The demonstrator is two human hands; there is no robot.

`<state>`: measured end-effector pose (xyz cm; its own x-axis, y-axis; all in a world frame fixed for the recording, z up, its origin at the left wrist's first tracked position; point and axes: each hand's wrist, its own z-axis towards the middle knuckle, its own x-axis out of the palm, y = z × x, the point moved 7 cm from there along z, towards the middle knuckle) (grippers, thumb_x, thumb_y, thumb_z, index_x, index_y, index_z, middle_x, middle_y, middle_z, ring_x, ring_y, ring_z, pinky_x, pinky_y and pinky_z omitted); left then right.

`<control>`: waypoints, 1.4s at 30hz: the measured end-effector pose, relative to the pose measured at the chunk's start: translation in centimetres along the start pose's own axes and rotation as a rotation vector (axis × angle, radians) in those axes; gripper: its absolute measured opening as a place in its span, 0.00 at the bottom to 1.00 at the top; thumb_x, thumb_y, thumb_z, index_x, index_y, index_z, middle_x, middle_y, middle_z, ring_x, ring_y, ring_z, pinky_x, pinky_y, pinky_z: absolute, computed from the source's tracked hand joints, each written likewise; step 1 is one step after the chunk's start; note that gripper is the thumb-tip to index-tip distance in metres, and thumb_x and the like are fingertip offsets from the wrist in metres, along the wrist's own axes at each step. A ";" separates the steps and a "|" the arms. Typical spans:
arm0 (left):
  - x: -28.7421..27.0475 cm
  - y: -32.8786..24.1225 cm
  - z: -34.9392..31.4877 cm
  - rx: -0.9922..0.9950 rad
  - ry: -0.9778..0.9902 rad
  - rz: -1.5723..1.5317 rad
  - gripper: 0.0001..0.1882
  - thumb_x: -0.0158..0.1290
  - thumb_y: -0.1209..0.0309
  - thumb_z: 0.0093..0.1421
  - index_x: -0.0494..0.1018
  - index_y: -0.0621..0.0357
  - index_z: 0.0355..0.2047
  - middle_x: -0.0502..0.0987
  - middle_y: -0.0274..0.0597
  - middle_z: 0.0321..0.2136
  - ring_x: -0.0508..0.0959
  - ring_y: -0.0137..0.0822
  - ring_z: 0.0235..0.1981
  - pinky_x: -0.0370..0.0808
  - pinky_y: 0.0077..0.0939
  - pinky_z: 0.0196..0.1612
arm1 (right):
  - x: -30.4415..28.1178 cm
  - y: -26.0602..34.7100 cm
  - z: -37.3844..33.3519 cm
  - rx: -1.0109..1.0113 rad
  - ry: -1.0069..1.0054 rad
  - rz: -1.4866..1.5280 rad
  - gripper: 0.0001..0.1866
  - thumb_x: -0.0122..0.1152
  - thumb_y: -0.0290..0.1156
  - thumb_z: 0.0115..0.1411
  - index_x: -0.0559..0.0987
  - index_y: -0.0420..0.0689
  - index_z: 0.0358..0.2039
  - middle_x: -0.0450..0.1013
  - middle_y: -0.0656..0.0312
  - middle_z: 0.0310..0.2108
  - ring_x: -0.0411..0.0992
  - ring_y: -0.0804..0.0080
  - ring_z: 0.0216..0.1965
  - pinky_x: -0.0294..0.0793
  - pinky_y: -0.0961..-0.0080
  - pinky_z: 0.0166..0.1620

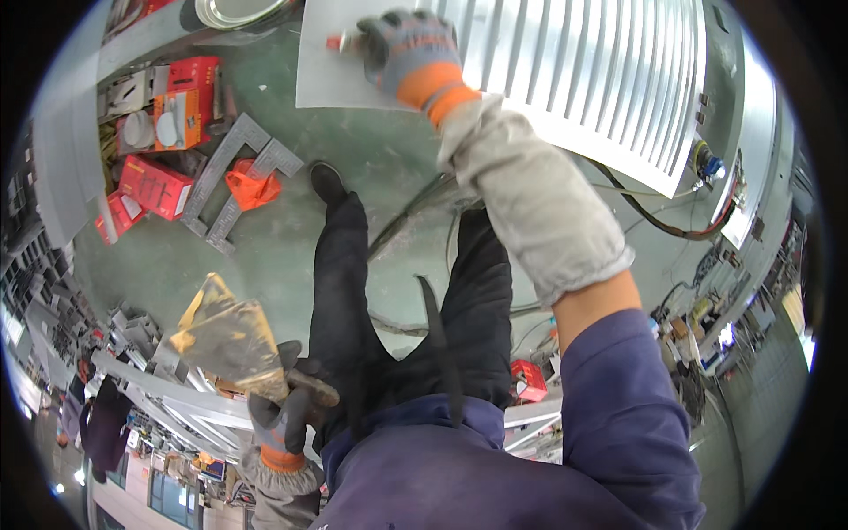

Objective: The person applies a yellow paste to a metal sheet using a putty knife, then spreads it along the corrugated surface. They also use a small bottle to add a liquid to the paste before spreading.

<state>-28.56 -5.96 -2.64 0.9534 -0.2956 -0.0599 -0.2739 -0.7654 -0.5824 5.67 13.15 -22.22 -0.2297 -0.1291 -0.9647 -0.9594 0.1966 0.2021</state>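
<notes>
At the far side my right hand (411,51), in a grey and orange glove, reaches over a white metal panel (344,88) with long raised slats. Its fingers are closed round a small object with a red end (334,42); the kind is not clear. Down at the lower left, my gloved left hand (287,415) is closed on a wide putty knife (231,340). Yellowish smears cover its broad blade, held away from the panel.
Red boxes (157,185), grey slotted metal brackets (237,137) and an orange-red plastic bag (252,185) lie on the left. A round tin (238,11) stands at the far left. Dark cables (654,216) run right of the panel. A person (108,424) is at lower left.
</notes>
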 end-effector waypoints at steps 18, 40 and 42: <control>-4.9 3.1 6.0 0.058 0.105 0.110 0.26 0.49 0.72 0.51 0.71 0.64 0.52 0.74 0.54 0.43 0.78 0.41 0.36 0.79 0.37 0.39 | 4.0 6.8 -20.5 -0.149 0.122 0.623 0.33 0.65 0.34 0.51 0.71 0.34 0.57 0.67 0.39 0.56 0.64 0.35 0.60 0.59 0.43 0.65; 2.8 3.4 6.2 -0.099 0.163 0.197 0.27 0.49 0.78 0.51 0.69 0.67 0.54 0.73 0.53 0.51 0.81 0.41 0.35 0.81 0.35 0.41 | 4.4 4.4 -11.3 -0.223 -0.123 0.209 0.30 0.50 0.29 0.59 0.70 0.43 0.64 0.66 0.48 0.63 0.67 0.49 0.61 0.66 0.47 0.60; 3.2 3.2 6.0 -0.109 0.185 0.187 0.26 0.50 0.79 0.51 0.69 0.70 0.54 0.76 0.51 0.44 0.82 0.40 0.35 0.80 0.35 0.44 | 3.9 0.9 -12.3 -0.149 -0.030 0.082 0.32 0.54 0.33 0.58 0.68 0.44 0.65 0.64 0.48 0.64 0.67 0.49 0.61 0.67 0.48 0.60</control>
<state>-25.60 -5.91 -9.59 0.8485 -0.5291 -0.0033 -0.4643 -0.7416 -0.4842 1.88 0.88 -23.73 -0.3050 -0.0892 -0.9482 -0.9519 0.0586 0.3007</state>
